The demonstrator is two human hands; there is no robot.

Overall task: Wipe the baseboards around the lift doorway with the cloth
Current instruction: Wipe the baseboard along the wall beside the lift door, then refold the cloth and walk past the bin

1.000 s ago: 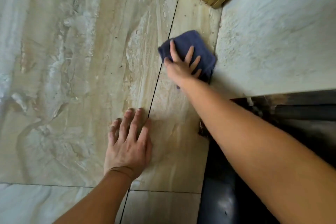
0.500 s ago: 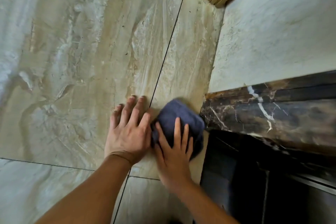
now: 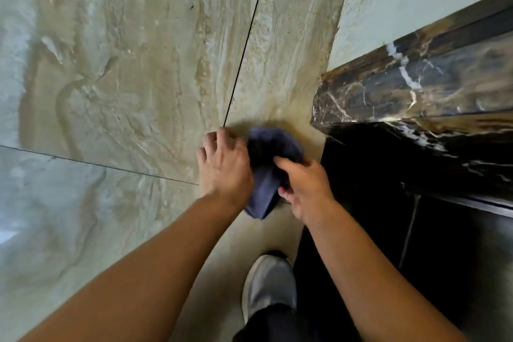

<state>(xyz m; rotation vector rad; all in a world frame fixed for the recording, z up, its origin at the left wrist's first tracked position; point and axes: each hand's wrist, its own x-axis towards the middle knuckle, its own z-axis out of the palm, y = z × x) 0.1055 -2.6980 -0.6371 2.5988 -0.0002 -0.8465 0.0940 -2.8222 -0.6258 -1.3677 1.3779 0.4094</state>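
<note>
Underfoot, veined beige marble floor (image 3: 125,69), dark baseboard (image 3: 416,91).

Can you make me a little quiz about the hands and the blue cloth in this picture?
1. True or false: only the right hand touches the blue cloth.
2. What stands just right of the cloth? A) a red bucket B) a dark marble baseboard with white veins C) a broom
3. Fill in: near the bottom edge, a grey ____ stands on the floor.

Key
1. False: the left hand is on the cloth too, so both hands hold it.
2. B
3. shoe
</note>
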